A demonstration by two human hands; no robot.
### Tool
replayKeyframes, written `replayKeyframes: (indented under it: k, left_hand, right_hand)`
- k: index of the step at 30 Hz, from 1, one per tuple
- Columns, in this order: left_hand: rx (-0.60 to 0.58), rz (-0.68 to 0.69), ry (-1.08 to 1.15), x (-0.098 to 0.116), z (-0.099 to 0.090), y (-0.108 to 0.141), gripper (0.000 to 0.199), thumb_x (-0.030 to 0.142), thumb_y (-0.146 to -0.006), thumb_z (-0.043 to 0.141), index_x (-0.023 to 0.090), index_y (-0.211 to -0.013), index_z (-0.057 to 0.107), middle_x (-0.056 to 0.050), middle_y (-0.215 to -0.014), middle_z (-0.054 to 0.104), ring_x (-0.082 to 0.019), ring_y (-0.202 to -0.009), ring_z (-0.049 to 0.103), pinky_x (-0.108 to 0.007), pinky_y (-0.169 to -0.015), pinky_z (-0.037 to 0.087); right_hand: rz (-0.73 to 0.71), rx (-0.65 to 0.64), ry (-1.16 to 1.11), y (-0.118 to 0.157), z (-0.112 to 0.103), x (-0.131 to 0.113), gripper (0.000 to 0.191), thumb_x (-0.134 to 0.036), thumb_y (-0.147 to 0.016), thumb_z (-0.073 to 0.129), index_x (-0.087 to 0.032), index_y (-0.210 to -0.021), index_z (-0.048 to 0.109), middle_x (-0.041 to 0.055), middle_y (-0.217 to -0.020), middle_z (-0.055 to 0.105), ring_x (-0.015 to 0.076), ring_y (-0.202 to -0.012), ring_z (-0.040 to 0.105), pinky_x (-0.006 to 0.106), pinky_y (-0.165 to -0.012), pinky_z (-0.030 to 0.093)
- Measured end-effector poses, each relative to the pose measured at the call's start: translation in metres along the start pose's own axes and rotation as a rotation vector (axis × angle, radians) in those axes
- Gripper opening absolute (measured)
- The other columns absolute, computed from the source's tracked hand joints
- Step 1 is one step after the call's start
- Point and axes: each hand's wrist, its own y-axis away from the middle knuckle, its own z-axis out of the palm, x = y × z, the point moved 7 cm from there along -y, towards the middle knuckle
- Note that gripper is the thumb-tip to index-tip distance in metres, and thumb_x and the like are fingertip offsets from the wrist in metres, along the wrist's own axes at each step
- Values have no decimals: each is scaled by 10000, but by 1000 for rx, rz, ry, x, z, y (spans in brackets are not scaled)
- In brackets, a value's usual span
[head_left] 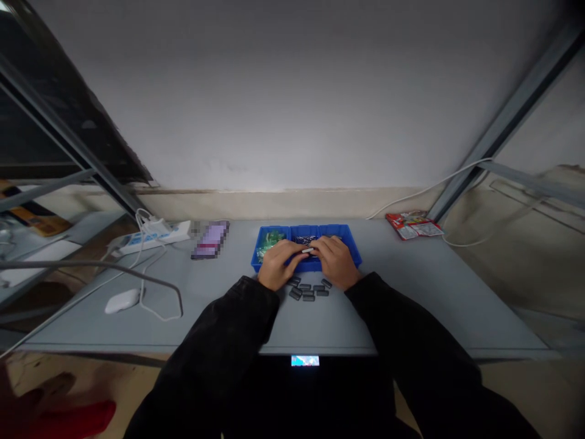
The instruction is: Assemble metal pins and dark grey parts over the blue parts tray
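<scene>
Over the front of a blue compartment tray (313, 266), my left hand (276, 263) and my right hand (337, 262) meet with fingers pinched. Between their fingertips is a small pale, flat-looking piece (308, 250), too small to name. Green pieces (270, 239) fill the tray's left compartment. Thin, shiny metal parts, perhaps screws, (304, 239) lie in the middle one. My right hand hides most of the right compartment's contents. Several small dark grey blocks (309, 292) lie loose on the table just below my hands.
On the grey table (411, 299), a phone (211, 239), a power strip (155, 236) with white cables and a white earbud case (122, 300) stand left. A red packet (414, 225) lies at the back right. Metal frame posts rise at both sides, before the wall.
</scene>
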Motion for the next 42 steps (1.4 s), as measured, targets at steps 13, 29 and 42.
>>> replayKeyframes:
  k: [13,29,42]
  left_hand:
    - [-5,-22,-16,-4,-1,2,146,213,-987,659,185,-1112,728,-72,-1004,777,-191,-908,727,-375,-875,592]
    - [29,-42,-59,5,-7,0,139,174,-965,688,177,-1092,744,-59,-970,789,-161,-811,734,-322,-768,615]
    - [-555,-81,-158,-8,-1,54,252,298,-1036,568,183,-1168,750,-58,-799,782,-170,-571,714,-270,-564,583]
  right_hand:
    - [-33,-47,-16,-3,-9,-3,148,-210,-1051,498,-160,-1128,615,95,-1016,712,235,-948,637,400,-832,454]
    - [281,67,55,5,-26,56,193,-208,-1054,463,-186,-1028,653,74,-1004,709,233,-942,622,382,-847,377]
    - [546,-40,149,38,-4,109,95,-185,-924,631,-204,-867,705,57,-842,732,265,-889,583,434,-881,262]
